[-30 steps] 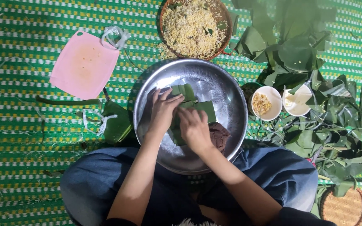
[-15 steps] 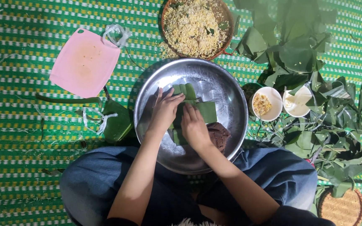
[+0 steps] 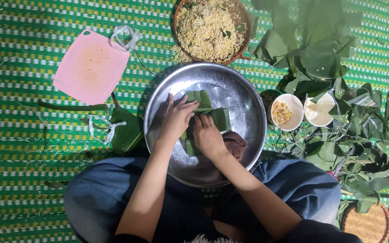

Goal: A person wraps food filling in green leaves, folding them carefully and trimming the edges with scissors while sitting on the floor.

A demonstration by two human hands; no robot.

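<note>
Change: both hands sit a little closer together on the leaf parcel [image 3: 203,114] than half a second ago.
Left hand [image 3: 176,119]: fingers curled, pressing the parcel's left side.
Right hand [image 3: 208,135]: flat on the leaves, holding them down.
Parcel place: inside the steel bowl [image 3: 244,94].
Hidden: the filling, and the parcel's lower part under the hands.

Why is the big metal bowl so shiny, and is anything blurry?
Head view: daylight glares off the round silver metal bowl, brightest along its upper right wall; the hands shade the folded green leaves; the striped green mat stays sharp, no blur seen.
</note>
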